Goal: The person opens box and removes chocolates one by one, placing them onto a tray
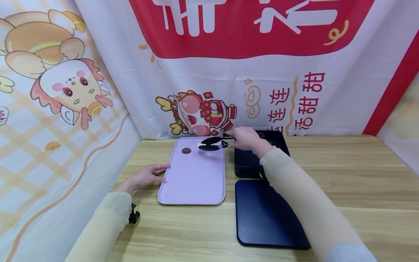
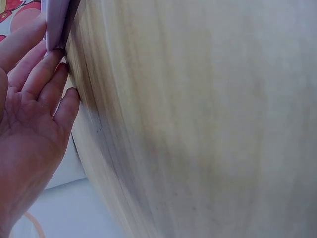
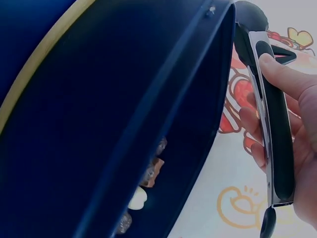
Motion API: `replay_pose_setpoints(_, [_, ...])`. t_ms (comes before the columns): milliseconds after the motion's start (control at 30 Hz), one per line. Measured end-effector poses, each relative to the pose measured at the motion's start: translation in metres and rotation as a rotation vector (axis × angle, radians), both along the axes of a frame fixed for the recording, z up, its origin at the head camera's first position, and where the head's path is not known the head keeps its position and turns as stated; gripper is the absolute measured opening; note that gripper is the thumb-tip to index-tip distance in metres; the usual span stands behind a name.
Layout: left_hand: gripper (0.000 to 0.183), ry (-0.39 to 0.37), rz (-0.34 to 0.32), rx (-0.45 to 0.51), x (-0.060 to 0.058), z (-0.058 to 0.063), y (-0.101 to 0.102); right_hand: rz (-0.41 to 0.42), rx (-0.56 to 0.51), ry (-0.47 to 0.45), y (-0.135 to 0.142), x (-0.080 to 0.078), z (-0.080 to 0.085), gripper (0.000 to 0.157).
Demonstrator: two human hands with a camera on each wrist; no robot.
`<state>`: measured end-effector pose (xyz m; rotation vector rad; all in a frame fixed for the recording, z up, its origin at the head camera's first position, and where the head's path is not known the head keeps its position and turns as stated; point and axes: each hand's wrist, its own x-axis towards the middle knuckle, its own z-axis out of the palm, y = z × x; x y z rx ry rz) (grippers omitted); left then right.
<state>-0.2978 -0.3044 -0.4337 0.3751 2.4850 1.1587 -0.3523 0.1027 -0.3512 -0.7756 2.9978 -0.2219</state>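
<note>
My right hand (image 1: 247, 138) holds a pair of black-and-silver tongs (image 1: 210, 147), its fingers wrapped round the handles in the right wrist view. A small white piece (image 1: 200, 145) sits between the tong tips, over the upper right part of a pale purple tray (image 1: 193, 182). On that tray lies a round brown piece (image 1: 186, 150), perhaps chocolate. My left hand (image 1: 148, 176) touches the tray's left edge with fingers extended; in the left wrist view the fingertips (image 2: 54, 57) meet the rim.
Beneath the right forearm stands a dark blue box (image 1: 243, 171); inside are several small pieces, among them a white piece (image 3: 138, 199) and a brown piece (image 3: 154, 172). A flat dark blue lid (image 1: 262, 218) lies in front on the wooden table (image 1: 360, 174). A printed cloth (image 1: 255, 69) hangs behind.
</note>
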Motion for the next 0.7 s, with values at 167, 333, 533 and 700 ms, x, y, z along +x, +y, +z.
replay_pose_setpoints(167, [0.065, -0.001, 0.008, -0.014, 0.001, 0.001, 0.0, -0.008, 0.013, -0.002, -0.006, -0.004, -0.006, 0.058])
replay_pose_setpoints(333, [0.063, 0.003, 0.004, -0.013, 0.001, 0.001, 0.001, -0.02, 0.014, -0.034, -0.009, -0.007, -0.009, 0.058])
replay_pose_setpoints(533, [0.063, 0.004, 0.01, -0.013, 0.001, 0.002, 0.001, -0.021, 0.024, -0.052, -0.014, -0.009, -0.009, 0.058])
replay_pose_setpoints(700, [0.063, 0.0, 0.009, -0.02, 0.0, 0.002, 0.0, -0.027, 0.023, -0.062, -0.017, -0.011, -0.011, 0.059])
